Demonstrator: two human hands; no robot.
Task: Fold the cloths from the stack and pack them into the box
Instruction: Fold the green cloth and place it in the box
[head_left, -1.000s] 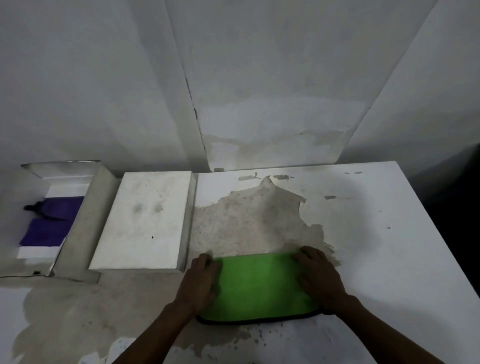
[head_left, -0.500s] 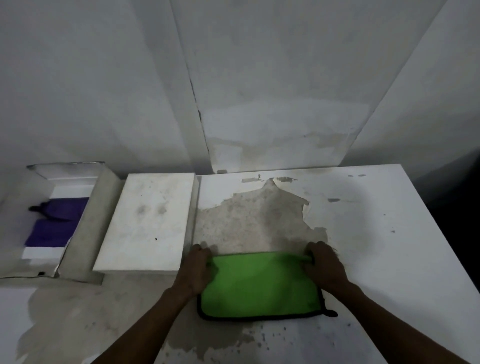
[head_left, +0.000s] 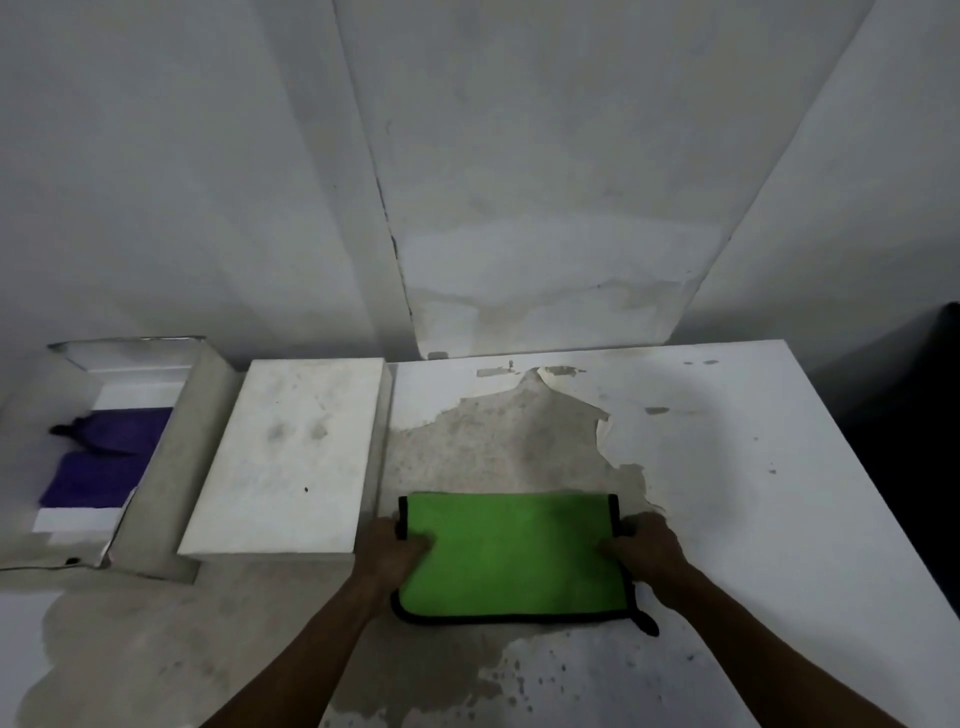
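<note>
A green cloth (head_left: 511, 556) with a black border lies folded on the worn table (head_left: 753, 519), its black hanging loop sticking out at the near right corner. My left hand (head_left: 387, 553) grips the cloth's left edge, fingers on top of it. My right hand (head_left: 644, 548) grips the right edge the same way. At the far left stands an open white box (head_left: 150, 467) with a purple cloth (head_left: 98, 462) folded inside it.
A white box lid (head_left: 291, 457) lies upside up between the box and the green cloth. The wall runs close behind the table. The table's right edge drops into a dark gap.
Both hands slid from the cloth's far corners toward me along its side edges. The cloth now shows its full folded rectangle, far edge uncovered.
</note>
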